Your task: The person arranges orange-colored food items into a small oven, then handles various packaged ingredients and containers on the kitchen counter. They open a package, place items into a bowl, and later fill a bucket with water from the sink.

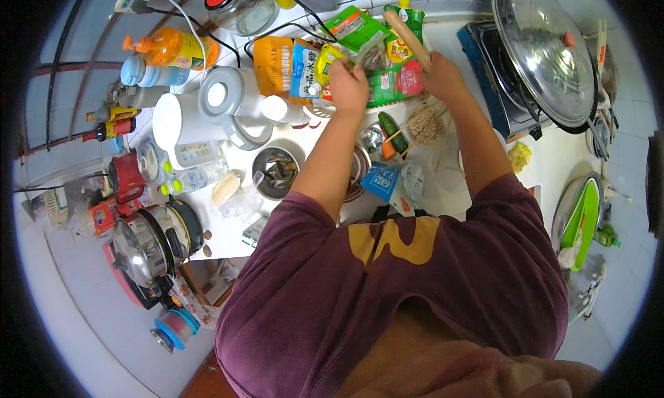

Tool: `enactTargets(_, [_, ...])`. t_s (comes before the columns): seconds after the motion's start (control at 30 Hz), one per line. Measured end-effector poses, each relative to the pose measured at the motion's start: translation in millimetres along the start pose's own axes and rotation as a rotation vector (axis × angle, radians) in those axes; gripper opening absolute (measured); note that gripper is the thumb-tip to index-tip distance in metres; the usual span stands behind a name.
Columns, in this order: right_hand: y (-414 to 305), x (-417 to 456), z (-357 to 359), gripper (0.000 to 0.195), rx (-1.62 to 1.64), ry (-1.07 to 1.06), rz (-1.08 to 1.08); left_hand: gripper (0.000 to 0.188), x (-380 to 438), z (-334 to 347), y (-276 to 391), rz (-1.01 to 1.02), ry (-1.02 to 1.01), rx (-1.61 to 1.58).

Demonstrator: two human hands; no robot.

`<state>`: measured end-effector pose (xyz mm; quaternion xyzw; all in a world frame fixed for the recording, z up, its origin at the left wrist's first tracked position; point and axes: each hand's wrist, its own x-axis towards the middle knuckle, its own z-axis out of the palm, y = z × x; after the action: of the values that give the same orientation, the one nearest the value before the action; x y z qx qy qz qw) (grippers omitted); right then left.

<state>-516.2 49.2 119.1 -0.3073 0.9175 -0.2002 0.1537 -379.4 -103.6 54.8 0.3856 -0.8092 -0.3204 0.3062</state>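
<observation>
A pale wooden rolling pin (409, 37) slants up and to the left from my right hand (443, 79), which grips its lower end. My left hand (348, 87) is among the seasoning packets, against a small yellow pouch (326, 63); its fingertips are partly hidden. Beside it lie a blue-and-white packet (304, 68), an orange packet (272, 63) and a green-and-pink packet (397, 82). Behind are a green pouch with a yellow cap (404, 35) and a flat green packet (355, 28). Below my hands sit a cucumber (392, 131) and a bowl of minced food (426, 125) with chopsticks.
At right, a wok with a glass lid (544, 50) stands on a portable gas stove (485, 76). A metal bowl (275, 193) with dark soaked food, white canisters (223, 94) and water bottles (194, 179) stand left. A glass pot (137, 245) is at the counter's left edge.
</observation>
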Motion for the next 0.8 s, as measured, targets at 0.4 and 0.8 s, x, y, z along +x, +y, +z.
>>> enactTargets(0.4, [-108,-20,55,0.03,0.448,-0.013,-0.408,0.029,-34,-12,-44,0.145,-0.283,0.112])
enactTargets(0.8, [35,125,56,0.03,0.902,0.249,0.258,0.034,-39,-30,-26,-0.28,-0.193,-0.087])
